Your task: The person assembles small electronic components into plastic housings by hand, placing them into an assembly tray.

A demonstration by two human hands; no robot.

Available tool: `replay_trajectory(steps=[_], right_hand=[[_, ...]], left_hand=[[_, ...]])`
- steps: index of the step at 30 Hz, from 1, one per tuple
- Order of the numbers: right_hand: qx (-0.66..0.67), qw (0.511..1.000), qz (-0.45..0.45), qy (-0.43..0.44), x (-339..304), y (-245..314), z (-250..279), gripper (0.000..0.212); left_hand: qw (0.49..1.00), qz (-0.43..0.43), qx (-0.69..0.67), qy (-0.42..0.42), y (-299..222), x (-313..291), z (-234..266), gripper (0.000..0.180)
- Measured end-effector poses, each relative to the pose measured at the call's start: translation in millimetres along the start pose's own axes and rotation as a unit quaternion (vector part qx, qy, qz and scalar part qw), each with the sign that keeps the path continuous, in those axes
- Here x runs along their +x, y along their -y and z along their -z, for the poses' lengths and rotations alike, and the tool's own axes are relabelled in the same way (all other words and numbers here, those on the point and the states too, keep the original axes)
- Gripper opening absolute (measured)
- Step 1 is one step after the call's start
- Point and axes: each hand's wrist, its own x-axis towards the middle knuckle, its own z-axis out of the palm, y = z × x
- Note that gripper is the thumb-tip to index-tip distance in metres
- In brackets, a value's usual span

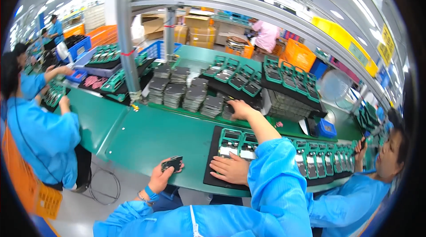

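My left hand (160,177), with a blue strap at the wrist, is closed on a small dark flat plate (172,163) over the table's front edge. Across the table, my right hand (243,110) reaches to a short stack of dark plates (228,111) and touches it, fingers apart. Taller stacks of the same grey-black plates (195,96) stand to its left. Below my right arm, a hand (231,168), seemingly the right co-worker's, lies on green frames (230,140) set on a black mat (213,155). My sleeve hides where that hand joins its arm.
More green frames (242,77) lie on raised black trays behind the stacks. A metal post (127,37) and rail cross the far side. Co-workers in blue sit left (40,126) and right (355,199). A blue bin (327,128) stands at the right.
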Motion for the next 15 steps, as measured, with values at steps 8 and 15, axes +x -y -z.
replay_trajectory(steps=[8, 15], right_hand=[[0.764, 0.623, 0.018, 0.167, -176.5, 60.3, -125.8, 0.073], [0.691, 0.670, 0.165, 0.215, -148.5, 135.2, -73.2, 0.073]], left_hand=[[0.997, -0.026, 0.008, 0.071, 23.9, 17.8, -2.9, 0.038], [0.996, -0.051, -0.009, 0.077, 35.6, 17.4, -1.8, 0.036]])
